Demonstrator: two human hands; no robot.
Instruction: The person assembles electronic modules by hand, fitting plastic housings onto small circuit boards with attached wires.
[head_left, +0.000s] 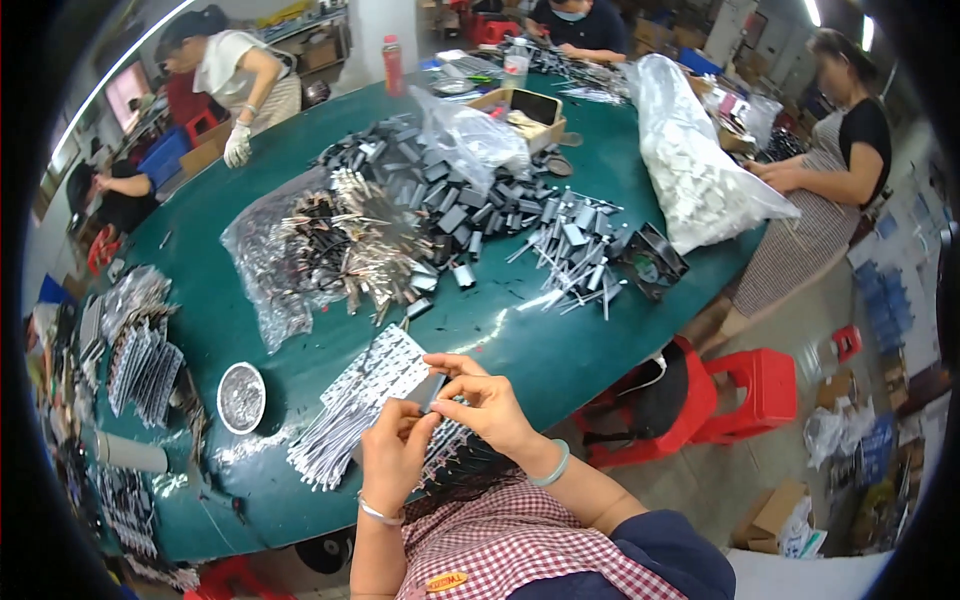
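Observation:
Near the table's front edge, my left hand [393,445] and my right hand [490,408] meet, both with fingers pinched. Between them is a small dark grey rectangular piece [428,390], held from both sides and partly covered by my fingertips. Just left of my hands lies a bundle of thin white rods [335,435], with white strips with dark marks [385,358] at its far end. More dark-headed thin parts [450,450] lie under my wrists, mostly hidden. A white bowl [241,398] of small shiny bits stands farther left.
Beyond my hands spread piles of dark grey rectangular pieces [465,205] and metal-ended parts [365,235] on plastic. A large clear bag of white pieces [685,165] stands at the right. Red stools [750,395] are beside the green table [540,350]. Several people are around it.

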